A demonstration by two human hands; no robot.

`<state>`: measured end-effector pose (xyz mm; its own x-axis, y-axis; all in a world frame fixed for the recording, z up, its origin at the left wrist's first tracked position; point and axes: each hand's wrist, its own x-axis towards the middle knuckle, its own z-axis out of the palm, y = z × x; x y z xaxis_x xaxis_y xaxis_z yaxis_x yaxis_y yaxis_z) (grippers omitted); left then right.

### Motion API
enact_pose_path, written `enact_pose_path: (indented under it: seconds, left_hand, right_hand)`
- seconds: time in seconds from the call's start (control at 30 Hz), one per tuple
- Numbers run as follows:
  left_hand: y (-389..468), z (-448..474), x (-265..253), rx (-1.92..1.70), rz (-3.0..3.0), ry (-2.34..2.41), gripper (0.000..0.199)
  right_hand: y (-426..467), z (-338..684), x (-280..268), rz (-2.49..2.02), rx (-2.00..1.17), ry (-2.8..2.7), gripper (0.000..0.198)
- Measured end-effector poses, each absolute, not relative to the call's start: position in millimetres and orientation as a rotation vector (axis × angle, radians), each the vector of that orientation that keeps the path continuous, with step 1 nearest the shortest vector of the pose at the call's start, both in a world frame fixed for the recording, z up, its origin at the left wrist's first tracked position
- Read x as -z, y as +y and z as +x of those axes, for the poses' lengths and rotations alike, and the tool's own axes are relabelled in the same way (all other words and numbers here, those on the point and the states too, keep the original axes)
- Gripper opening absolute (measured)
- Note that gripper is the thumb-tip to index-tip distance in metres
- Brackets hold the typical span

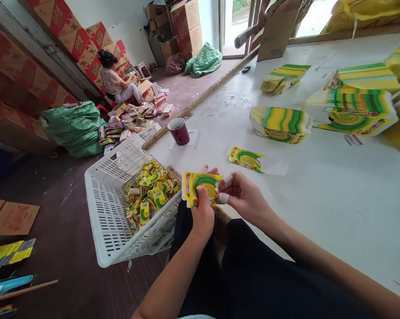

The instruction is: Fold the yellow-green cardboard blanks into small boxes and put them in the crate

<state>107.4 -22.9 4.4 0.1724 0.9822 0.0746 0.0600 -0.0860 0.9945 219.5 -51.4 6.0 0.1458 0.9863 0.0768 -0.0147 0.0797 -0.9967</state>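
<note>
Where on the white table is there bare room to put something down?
The widest bare patch of the white table lies between the right forearm and the stacks of cartons. A smaller gap sits between the mug and the lone carton. It is crowded at the picture's upper right, among the stacks, and inside the basket.

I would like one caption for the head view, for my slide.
The left hand holds a yellow-green carton, with the right hand at its end, beside a white basket of yellow packs.
</note>
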Motion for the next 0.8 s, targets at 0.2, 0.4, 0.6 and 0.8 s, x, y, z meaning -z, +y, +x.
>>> enact_pose_path:
  seconds: [0.2, 0.4, 0.6, 0.8]
  left_hand:
    - [-26, 106, -11, -1.201, 1.473, 1.042, 0.081]
    - [-25, 106, -6, -1.195, 1.389, 1.023, 0.081]
    - [-29, 105, 4, -1.215, 1.431, 1.068, 0.085]
    - [-28, 106, -1, -1.218, 1.351, 0.977, 0.081]
  right_hand:
    - [-56, 219, -8, -1.269, -0.979, -1.217, 0.016]
    - [-58, 216, -17, -1.238, -0.976, -1.219, 0.018]
    - [-60, 217, -20, -1.203, -1.013, -1.209, 0.019]
    - [-60, 219, -20, -1.128, -1.097, -1.185, 0.02]
